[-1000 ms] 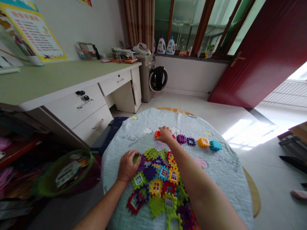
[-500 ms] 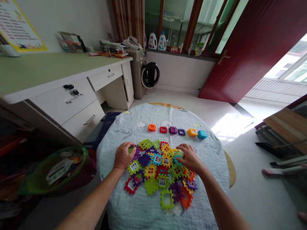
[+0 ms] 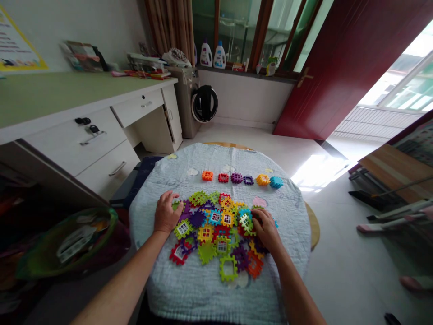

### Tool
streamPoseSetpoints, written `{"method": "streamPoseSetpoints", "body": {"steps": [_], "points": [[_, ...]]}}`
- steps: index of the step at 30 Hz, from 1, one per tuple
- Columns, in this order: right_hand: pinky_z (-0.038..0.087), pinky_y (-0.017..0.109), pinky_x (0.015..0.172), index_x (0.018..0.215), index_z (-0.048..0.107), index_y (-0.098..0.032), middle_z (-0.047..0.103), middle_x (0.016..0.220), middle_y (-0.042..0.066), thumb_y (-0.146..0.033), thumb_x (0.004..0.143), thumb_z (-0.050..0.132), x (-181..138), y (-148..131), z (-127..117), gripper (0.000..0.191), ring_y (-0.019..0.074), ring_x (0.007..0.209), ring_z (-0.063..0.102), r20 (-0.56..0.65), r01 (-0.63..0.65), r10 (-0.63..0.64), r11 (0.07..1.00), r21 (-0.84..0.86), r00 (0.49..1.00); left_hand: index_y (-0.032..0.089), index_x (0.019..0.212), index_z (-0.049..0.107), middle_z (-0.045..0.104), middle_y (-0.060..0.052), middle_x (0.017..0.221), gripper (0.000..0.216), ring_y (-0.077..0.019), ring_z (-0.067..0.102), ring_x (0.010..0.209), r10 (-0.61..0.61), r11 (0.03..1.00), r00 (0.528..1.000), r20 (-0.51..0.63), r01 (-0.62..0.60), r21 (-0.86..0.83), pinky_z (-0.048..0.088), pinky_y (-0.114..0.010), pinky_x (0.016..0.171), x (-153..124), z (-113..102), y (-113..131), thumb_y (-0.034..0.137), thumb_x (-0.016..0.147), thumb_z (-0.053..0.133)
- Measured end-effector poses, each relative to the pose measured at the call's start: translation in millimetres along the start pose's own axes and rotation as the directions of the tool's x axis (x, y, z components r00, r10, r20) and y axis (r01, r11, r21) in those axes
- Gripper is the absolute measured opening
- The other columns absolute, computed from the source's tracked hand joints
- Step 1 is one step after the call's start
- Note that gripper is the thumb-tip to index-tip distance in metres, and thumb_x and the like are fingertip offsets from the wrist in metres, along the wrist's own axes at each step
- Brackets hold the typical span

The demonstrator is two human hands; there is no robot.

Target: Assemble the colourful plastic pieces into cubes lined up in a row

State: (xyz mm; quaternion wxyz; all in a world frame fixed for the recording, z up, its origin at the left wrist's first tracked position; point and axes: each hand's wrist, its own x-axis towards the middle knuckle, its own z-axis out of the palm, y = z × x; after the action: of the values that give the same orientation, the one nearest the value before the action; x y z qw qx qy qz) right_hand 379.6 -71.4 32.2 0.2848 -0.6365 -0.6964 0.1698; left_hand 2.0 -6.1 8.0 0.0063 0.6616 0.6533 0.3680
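A pile of colourful notched plastic building tiles is spread over the cloth, several with window grids in them. At the pile's left edge rests my left hand, thumb and fingers apart beside a green tile. My right hand is at the right edge with fingers curled in. Its thumb and fingertips are at a tilted green window tile; the far side of that grip is hidden. Beyond the pile is a row of pieces, among them an orange one, a purple one and a blue one.
The round table wears a pale blue cloth. Left of it are a green bin and a white desk with drawers. A washing machine with its door open is at the back, a red door to the right.
My right hand has shifted onto the right edge of the pile, and the green window tile beside it now lies tilted. My left hand stays by the left edge. The view has turned slightly right.
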Motion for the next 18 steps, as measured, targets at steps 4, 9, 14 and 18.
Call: {"method": "streamPoseSetpoints", "body": {"steps": [4, 9, 14, 18], "points": [[0.041, 0.04, 0.1, 0.103, 0.068, -0.023, 0.066, 0.114, 0.009, -0.027, 0.09, 0.042, 0, 8, 10, 0.029, 0.0228, 0.111, 0.055, -0.142, -0.009, 0.012, 1.0, 0.022, 0.99, 0.02, 0.098, 0.06, 0.056, -0.013, 0.117, 0.024, -0.0291, 0.052, 0.117, -0.002, 1.0, 1.0, 0.023, 0.002, -0.005, 0.043, -0.045, 0.104, 0, 3, -3, 0.036, 0.082, 0.051], [0.042, 0.04, 0.095, 0.095, 0.068, -0.021, 0.067, 0.105, 0.008, -0.021, 0.09, 0.041, -2, 17, 21, 0.028, 0.0219, 0.103, 0.056, -0.284, 0.071, -0.052, 0.996, 0.059, 0.957, 0.017, 0.094, 0.062, 0.06, -0.015, 0.113, 0.027, -0.0289, 0.055, 0.114, -0.002, 1.0, 0.999, 0.032, 0.003, -0.017, 0.043, -0.043, 0.103, 1, 2, -2, 0.037, 0.081, 0.05], [0.037, 0.044, 0.099, 0.101, 0.068, -0.019, 0.061, 0.115, 0.011, -0.024, 0.091, 0.042, -6, 17, 25, 0.028, 0.0243, 0.111, 0.051, -0.447, -0.008, -0.017, 0.999, -0.053, 0.894, 0.019, 0.091, 0.064, 0.068, -0.01, 0.099, 0.028, -0.0262, 0.061, 0.097, -0.009, 0.999, 0.992, 0.128, 0.014, -0.04, 0.046, -0.041, 0.094, 3, -3, 1, 0.037, 0.085, 0.043], [0.033, 0.048, 0.1, 0.104, 0.068, -0.018, 0.059, 0.119, 0.014, -0.03, 0.089, 0.046, -6, 17, 26, 0.029, 0.0287, 0.114, 0.049, -0.52, -0.133, 0.043, 0.982, -0.136, 0.853, 0.02, 0.089, 0.066, 0.071, -0.008, 0.095, 0.031, -0.0256, 0.062, 0.094, -0.014, 0.999, 0.985, 0.172, 0.021, -0.042, 0.046, -0.04, 0.091, 3, -4, 2, 0.037, 0.086, 0.04]]}}
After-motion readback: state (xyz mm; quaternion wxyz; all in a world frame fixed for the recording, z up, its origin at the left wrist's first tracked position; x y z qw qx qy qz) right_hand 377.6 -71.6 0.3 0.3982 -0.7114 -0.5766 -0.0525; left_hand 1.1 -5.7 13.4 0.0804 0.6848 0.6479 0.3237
